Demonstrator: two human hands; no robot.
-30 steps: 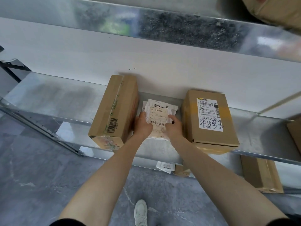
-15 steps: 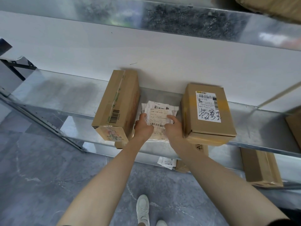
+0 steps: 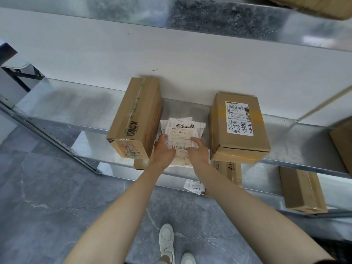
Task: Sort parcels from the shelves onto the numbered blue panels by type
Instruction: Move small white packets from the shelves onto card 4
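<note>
A white soft parcel [image 3: 182,139] with a printed barcode label lies on top of a small stack of similar white bags on the metal shelf [image 3: 66,111]. My left hand [image 3: 163,150] grips its left edge and my right hand [image 3: 197,151] grips its right edge. The stack sits between a long brown carton [image 3: 136,119] on the left and a flatter brown box [image 3: 239,128] with a white label and handwriting on the right. No blue panels are in view.
Below the shelf, a lower shelf holds a brown box [image 3: 302,189], another carton [image 3: 231,171] and a white bag [image 3: 195,185]. An upper shelf edge [image 3: 209,18] runs overhead. Grey floor and my white shoes [image 3: 167,242] are beneath.
Both hands have stayed clamped on the white parcel and drawn it slightly toward the shelf's front edge. The view has shifted back a little, showing more of the floor and shoes.
</note>
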